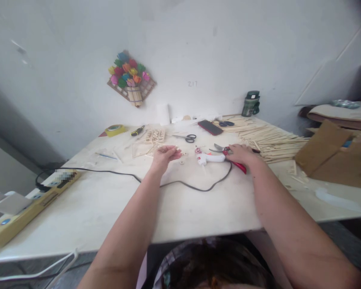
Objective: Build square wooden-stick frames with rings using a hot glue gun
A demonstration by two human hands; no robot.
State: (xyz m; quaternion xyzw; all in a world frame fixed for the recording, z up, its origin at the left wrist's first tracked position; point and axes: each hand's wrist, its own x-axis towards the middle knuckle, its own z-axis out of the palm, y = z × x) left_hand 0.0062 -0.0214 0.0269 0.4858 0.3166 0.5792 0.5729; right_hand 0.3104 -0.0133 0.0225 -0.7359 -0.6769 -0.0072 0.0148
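Note:
My left hand (165, 157) is closed in a pinch around a small pale wooden piece (177, 148), just above the table. Beside its fingertips lie a few similar small pieces (182, 162). My right hand (241, 154) is closed over the red-handled pruning shears (239, 166), whose blades point left; the palm hides part of the handles. Between my hands lies a white hot glue gun (212, 158) with its nozzle to the left. Behind my left hand sits a small lattice of wooden sticks (155, 136).
Scissors (189, 138) and a phone (209, 127) lie farther back. Many thin sticks (270, 138) spread beside a cardboard box (337, 154) at right. A black cord (195, 188) crosses the table towards a yellow power strip (45, 200). A green bottle (250, 104) stands by the wall.

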